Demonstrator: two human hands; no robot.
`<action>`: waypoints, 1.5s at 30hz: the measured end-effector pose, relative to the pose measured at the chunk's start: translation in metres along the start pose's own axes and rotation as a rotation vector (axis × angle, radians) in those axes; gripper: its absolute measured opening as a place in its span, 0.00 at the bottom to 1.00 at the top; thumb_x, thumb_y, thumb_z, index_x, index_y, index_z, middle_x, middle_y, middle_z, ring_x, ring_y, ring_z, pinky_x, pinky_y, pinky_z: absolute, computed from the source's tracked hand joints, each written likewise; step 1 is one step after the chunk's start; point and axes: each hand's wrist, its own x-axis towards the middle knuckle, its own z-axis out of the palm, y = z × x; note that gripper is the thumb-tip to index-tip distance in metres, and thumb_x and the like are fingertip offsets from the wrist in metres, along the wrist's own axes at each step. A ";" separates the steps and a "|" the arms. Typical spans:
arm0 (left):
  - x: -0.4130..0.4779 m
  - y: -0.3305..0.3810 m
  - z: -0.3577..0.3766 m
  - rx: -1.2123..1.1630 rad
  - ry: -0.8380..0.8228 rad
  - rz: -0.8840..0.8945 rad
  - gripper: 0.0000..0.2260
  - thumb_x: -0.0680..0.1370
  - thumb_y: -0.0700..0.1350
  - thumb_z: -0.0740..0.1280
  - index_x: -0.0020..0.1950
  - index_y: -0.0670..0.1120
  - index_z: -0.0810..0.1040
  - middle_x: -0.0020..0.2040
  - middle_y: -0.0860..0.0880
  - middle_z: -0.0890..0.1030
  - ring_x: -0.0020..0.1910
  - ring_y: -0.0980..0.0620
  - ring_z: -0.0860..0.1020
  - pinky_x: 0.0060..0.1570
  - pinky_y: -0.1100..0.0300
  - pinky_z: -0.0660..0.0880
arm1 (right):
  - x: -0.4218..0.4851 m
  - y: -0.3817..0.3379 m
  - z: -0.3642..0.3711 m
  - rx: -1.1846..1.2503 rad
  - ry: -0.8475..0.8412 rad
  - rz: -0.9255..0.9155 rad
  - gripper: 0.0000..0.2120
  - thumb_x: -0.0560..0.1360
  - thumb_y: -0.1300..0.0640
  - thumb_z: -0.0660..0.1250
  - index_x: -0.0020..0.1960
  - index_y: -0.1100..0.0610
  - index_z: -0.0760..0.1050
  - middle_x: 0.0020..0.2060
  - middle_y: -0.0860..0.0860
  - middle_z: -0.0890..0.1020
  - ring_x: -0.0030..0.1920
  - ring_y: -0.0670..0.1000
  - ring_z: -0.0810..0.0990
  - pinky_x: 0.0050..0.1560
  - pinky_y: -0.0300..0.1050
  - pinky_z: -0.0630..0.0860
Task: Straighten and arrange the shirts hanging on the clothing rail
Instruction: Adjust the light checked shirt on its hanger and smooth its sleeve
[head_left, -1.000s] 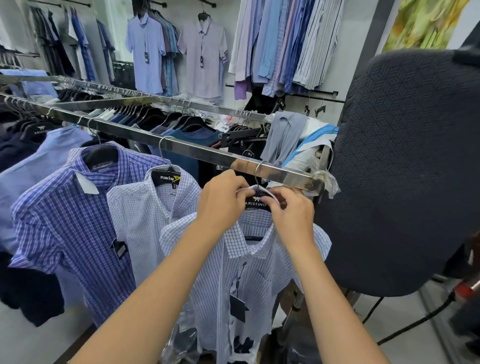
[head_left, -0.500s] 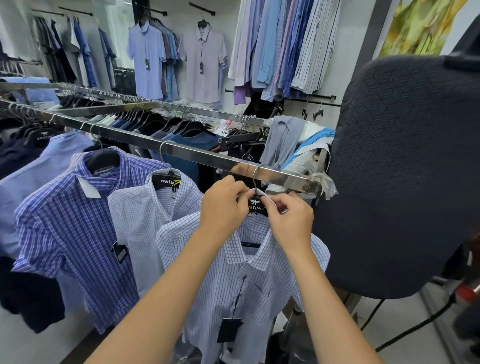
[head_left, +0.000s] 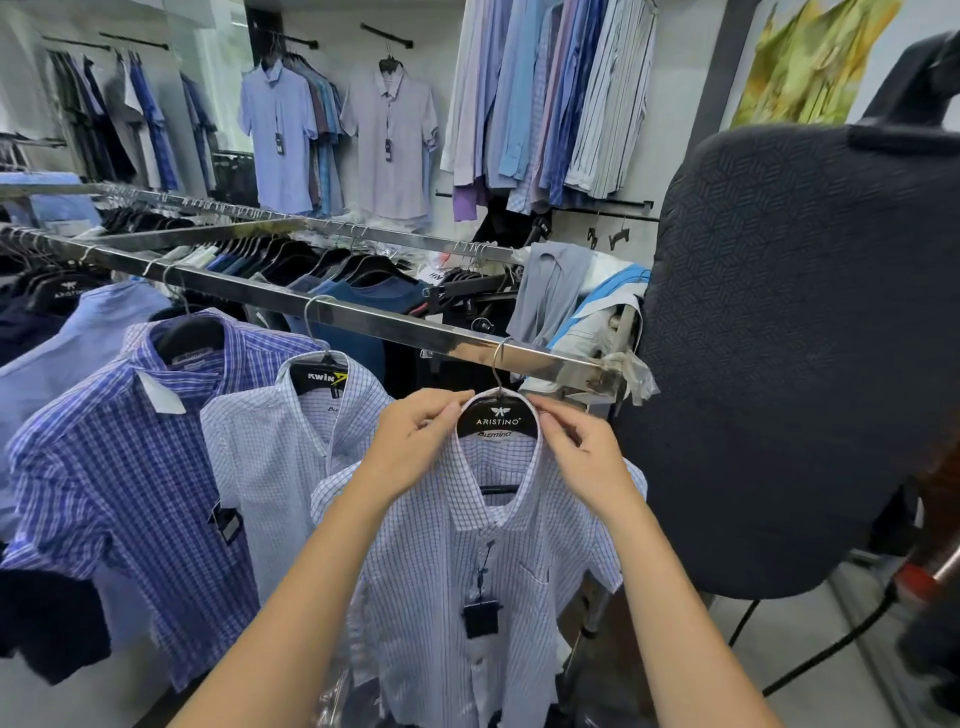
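Note:
A chrome clothing rail (head_left: 363, 319) runs from far left to the middle right. The nearest shirt, white with a fine blue check (head_left: 467, 582), hangs on a black hanger (head_left: 497, 418) near the rail's right end. My left hand (head_left: 415, 441) pinches the left side of its collar at the hanger. My right hand (head_left: 582, 452) pinches the right side of the collar. A second pale check shirt (head_left: 275, 457) hangs to its left, then a blue plaid shirt (head_left: 130, 467). A black price tag (head_left: 480, 618) dangles on the front shirt.
A large dark chair back (head_left: 789, 364) stands close on the right, touching the rail's end. A second rail (head_left: 311, 226) with dark hangers runs behind. Shirts hang on the back wall (head_left: 389, 140). Pale floor shows at lower right (head_left: 810, 649).
My hands have moved apart along the collar, uncovering the hanger's label. The collar now stands spread and upright around the hanger neck.

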 end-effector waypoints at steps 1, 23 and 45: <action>0.001 -0.002 -0.001 -0.045 -0.026 -0.031 0.11 0.82 0.40 0.65 0.58 0.52 0.84 0.57 0.55 0.84 0.60 0.59 0.79 0.64 0.55 0.75 | 0.002 0.000 0.000 0.004 -0.010 0.002 0.15 0.82 0.58 0.63 0.64 0.42 0.79 0.62 0.39 0.81 0.65 0.38 0.76 0.68 0.39 0.70; -0.001 -0.014 -0.005 0.187 -0.044 -0.073 0.10 0.81 0.49 0.66 0.60 0.56 0.83 0.47 0.60 0.85 0.48 0.62 0.81 0.51 0.61 0.76 | 0.004 0.010 0.014 -0.139 0.007 0.087 0.15 0.83 0.52 0.62 0.68 0.52 0.78 0.61 0.43 0.82 0.63 0.44 0.78 0.67 0.46 0.74; -0.007 -0.019 -0.013 0.139 -0.105 -0.155 0.11 0.79 0.48 0.69 0.61 0.57 0.83 0.51 0.61 0.85 0.53 0.62 0.81 0.59 0.54 0.78 | -0.011 0.005 -0.001 -0.214 -0.048 0.134 0.11 0.81 0.54 0.66 0.62 0.47 0.80 0.51 0.37 0.83 0.53 0.35 0.79 0.53 0.33 0.74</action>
